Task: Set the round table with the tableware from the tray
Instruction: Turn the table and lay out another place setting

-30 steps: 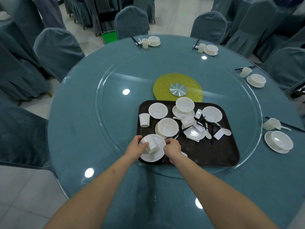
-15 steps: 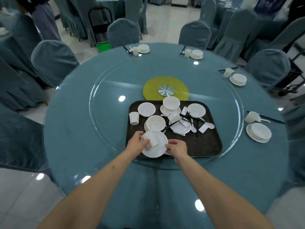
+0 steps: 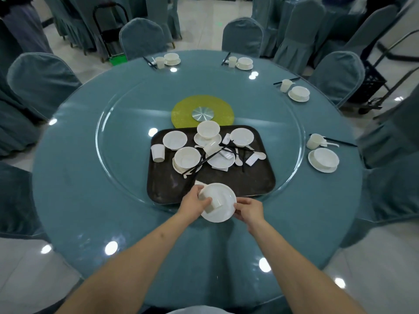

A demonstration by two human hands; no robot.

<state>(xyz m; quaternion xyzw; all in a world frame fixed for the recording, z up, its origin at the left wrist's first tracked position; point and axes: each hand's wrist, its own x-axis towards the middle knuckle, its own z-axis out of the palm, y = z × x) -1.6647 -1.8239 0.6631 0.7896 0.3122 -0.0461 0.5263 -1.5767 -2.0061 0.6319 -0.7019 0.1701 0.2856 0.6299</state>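
Round table (image 3: pixel 95 177): I see a big blue table with a glass turntable (image 3: pixel 127 141) on top. It looks hard and slick, so I think dishes could slide on it.
Tray (image 3: pixel 172 184): dark and flat, sitting on the glass near me. It holds white plates, bowls, cups, spoons and black chopsticks in a messy pile.
Set places: four places on the far and right sides already have dishes. The near edge in front of me has none yet.
Plate (image 3: pixel 223 208): small, round and white, held just over the near edge of the tray, between my two hands. I think it is light, stiff and smooth, and it may break if I drop it. The rim is the best place to hold it.
Cup (image 3: pixel 214 201): small and white, lying on its side on the plate. I think it could roll off if the plate tips.
Left hand (image 3: pixel 192 203): fingers curled on the left rim of the plate, thumb pressing on the cup.
Right hand (image 3: pixel 249 210): fingertips pinch the right rim of the plate.
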